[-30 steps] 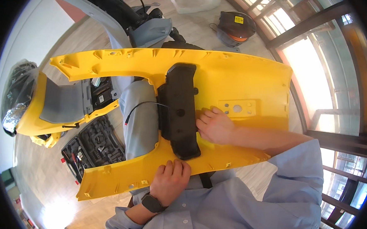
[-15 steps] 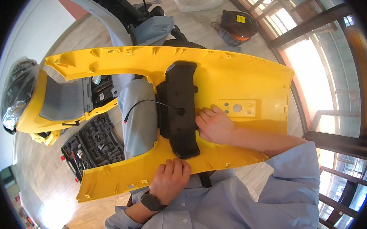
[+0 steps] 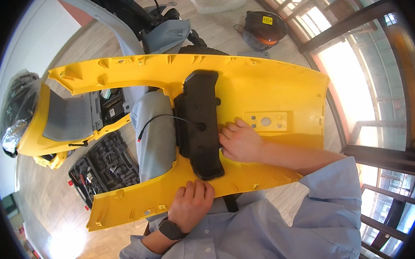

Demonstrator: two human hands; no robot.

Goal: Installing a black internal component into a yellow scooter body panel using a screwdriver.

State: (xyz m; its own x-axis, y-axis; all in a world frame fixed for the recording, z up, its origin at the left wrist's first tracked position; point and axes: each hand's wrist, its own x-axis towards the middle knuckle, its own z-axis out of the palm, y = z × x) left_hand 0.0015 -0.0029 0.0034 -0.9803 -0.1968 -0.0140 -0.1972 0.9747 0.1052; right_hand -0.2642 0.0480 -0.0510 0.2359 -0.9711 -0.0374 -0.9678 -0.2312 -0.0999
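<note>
Bracing the panel evenly helps: my left fingers clamp its edge, my right fingers bend beside the black part, grip unclear

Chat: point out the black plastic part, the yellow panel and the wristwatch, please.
Black plastic part (image 3: 203,111): head view, middle of its upper face.
Yellow panel (image 3: 270,88): head view, bare surface toward the right end.
Wristwatch (image 3: 170,229): head view, dark face.
</note>
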